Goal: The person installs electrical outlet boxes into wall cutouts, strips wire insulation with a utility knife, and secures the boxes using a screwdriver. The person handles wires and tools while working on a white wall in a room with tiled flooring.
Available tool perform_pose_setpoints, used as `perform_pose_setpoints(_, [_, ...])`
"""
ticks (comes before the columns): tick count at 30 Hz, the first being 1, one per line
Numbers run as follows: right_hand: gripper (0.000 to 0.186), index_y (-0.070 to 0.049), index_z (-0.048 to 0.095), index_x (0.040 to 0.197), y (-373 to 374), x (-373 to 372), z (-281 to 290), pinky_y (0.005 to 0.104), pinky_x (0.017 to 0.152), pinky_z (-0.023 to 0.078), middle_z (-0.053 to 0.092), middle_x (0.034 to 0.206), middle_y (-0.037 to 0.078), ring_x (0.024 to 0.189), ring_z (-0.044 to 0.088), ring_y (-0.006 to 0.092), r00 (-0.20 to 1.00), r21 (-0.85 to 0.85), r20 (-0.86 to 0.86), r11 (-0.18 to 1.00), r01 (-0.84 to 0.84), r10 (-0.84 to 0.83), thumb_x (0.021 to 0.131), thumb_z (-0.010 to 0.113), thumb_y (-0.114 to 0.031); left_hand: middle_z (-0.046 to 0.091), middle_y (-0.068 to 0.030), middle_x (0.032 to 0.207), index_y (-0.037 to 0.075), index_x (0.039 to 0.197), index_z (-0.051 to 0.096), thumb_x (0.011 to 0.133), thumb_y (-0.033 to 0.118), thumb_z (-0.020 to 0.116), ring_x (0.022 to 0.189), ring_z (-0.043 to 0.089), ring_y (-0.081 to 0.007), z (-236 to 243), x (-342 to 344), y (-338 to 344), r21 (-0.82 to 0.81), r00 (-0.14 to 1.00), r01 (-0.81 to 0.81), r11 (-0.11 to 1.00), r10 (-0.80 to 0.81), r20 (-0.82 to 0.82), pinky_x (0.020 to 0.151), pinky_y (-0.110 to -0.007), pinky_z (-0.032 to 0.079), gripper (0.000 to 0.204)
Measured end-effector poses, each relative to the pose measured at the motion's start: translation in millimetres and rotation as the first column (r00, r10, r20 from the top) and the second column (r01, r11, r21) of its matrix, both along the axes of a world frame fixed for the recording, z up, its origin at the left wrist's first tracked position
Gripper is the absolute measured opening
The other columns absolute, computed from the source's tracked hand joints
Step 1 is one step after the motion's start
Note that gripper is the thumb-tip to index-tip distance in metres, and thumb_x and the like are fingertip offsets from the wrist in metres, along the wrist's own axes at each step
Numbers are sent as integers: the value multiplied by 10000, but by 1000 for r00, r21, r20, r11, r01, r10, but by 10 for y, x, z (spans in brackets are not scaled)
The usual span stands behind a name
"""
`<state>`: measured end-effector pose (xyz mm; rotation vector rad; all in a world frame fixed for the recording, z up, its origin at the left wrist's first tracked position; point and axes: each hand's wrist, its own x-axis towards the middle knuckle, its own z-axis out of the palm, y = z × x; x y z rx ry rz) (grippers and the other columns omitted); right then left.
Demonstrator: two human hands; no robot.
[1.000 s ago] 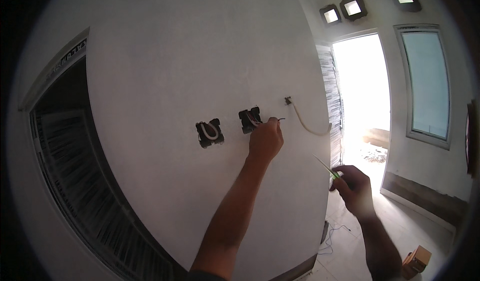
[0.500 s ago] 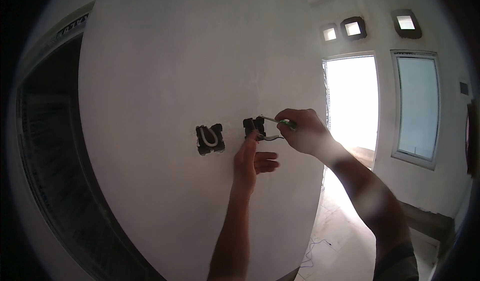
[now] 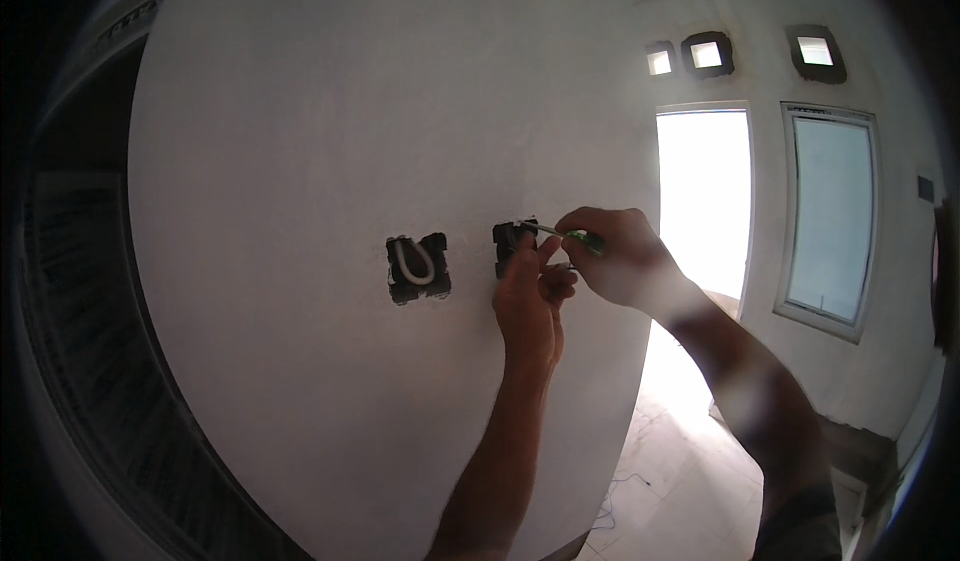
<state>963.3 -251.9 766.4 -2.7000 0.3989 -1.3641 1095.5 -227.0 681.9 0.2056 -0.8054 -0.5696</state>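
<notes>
A square electrical wall box (image 3: 504, 248), dark inside, is set in the pale wall ahead. My right hand (image 3: 618, 253) is closed round the green handle of a screwdriver (image 3: 582, 241). Its thin shaft points left, with the tip at the upper edge of the box. From below, my left hand (image 3: 527, 301) reaches up to the same box and covers its lower right part. One raised digit lies over the opening and another stands apart beside it, while the lower fingers are loosely curled. A short bit of wire shows beside these fingers; most of it is hidden.
Left of my hands, a second wall box (image 3: 408, 289) holds a looped pale conduit (image 3: 428, 273). A dark doorway (image 3: 85, 291) lies far left. At the right are a bright doorway (image 3: 703, 196), a window (image 3: 828, 221) and a tiled floor (image 3: 660, 471) with a thin blue cord (image 3: 612, 501).
My left hand has moved up and right, its lower fingers curling in more. The screwdriver tip stays at the box's upper edge. The view has shifted slightly.
</notes>
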Motion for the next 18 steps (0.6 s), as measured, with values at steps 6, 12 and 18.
perform_pose_setpoints(6, [273,-31,714,1119,-148,74,-74,431,835,583,728,934,193,863,730,336,999,-143,30,990,-18,23,939,596,-198,712,-83,1043,-36,1358,549,1016,159,636,570,579,-110,104,-32,-153,-60,990,-95,994,88,-108,486,-244,436,403])
perform_pose_setpoints(12, [212,-17,703,1104,-119,72,-89,387,824,584,721,963,181,887,730,298,999,-100,24,995,-31,34,944,614,-123,707,-63,1002,-33,1298,587,994,115,666,547,519,-64,130,-53,-216,-97,984,-98,990,82,-159,451,-220,400,347])
perform_pose_setpoints(18, [195,-22,702,1089,-68,109,-81,376,829,587,728,940,162,874,732,271,997,57,64,998,-40,36,974,608,-149,704,-59,999,-25,1248,605,997,98,654,551,503,-40,169,-66,-180,-66,977,-137,988,124,-173,415,-203,362,284])
